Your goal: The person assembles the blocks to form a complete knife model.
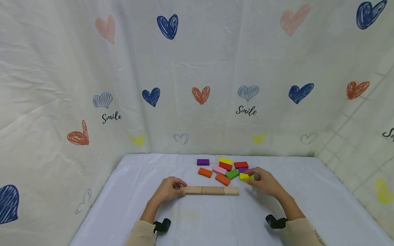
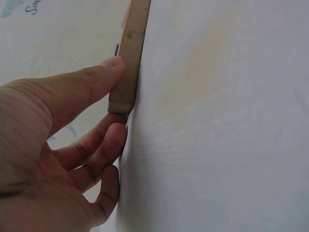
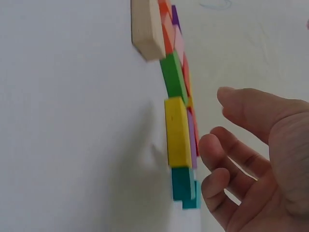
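Three plain wooden blocks lie end to end in a straight row on the white cloth. My left hand (image 1: 168, 189) pinches the left wooden block (image 1: 194, 190) near its outer end. In the left wrist view the thumb lies on that block's side, while part of the other fingers is hidden behind it. The middle block (image 1: 212, 191) and the right block (image 1: 231, 191) continue the row. Above the coloured blocks, my right hand (image 1: 264, 182) has loosely bent fingers and holds nothing. Nearest to it are a yellow block (image 3: 177, 133), a purple block (image 3: 192, 137) and teal blocks (image 3: 182, 183).
Beyond the row, several coloured blocks lie loosely together, among them a green block (image 1: 232, 174), a pink block (image 1: 219, 169) and an orange block (image 1: 223, 179). A purple block (image 1: 203, 162) lies apart at the back left. A heart-printed curtain (image 1: 200, 119) hangs behind the table.
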A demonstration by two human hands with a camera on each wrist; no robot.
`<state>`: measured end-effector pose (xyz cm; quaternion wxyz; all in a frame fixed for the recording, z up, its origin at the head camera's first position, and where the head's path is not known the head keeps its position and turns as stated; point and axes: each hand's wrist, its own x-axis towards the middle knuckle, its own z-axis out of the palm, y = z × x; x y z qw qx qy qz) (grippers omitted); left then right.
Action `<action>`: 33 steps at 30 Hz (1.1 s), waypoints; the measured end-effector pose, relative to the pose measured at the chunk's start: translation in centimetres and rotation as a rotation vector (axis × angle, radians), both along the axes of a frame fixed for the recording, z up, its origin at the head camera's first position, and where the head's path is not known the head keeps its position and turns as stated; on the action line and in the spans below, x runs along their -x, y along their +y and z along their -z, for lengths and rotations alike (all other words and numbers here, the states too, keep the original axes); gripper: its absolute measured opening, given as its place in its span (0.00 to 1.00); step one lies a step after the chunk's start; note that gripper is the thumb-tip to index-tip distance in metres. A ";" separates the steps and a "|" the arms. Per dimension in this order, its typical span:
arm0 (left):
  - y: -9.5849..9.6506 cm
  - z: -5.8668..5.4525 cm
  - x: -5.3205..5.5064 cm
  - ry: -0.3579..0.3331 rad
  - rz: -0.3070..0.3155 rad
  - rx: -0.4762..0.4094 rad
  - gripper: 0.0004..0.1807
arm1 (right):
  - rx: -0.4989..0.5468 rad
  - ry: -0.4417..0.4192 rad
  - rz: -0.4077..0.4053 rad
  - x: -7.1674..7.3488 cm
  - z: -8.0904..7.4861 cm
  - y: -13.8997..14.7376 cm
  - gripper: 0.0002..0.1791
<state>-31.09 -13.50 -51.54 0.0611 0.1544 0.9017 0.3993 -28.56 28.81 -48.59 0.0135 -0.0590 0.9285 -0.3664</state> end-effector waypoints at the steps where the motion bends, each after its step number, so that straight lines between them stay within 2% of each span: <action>1: 0.0 0.0 0.0 0.000 -0.002 0.000 0.12 | -0.003 0.003 0.006 0.1 -0.1 0.4 0.21; 13: -0.2 0.3 0.0 0.001 -0.004 0.006 0.11 | -0.035 -0.034 0.003 1.5 1.2 3.0 0.25; 25: -0.1 -0.2 -0.2 -0.001 -0.004 -0.001 0.12 | -0.109 -0.005 -0.027 2.6 1.4 2.6 0.27; 33: -0.1 0.0 -0.1 0.028 0.016 -0.001 0.12 | -0.154 0.000 -0.039 3.0 1.4 1.8 0.26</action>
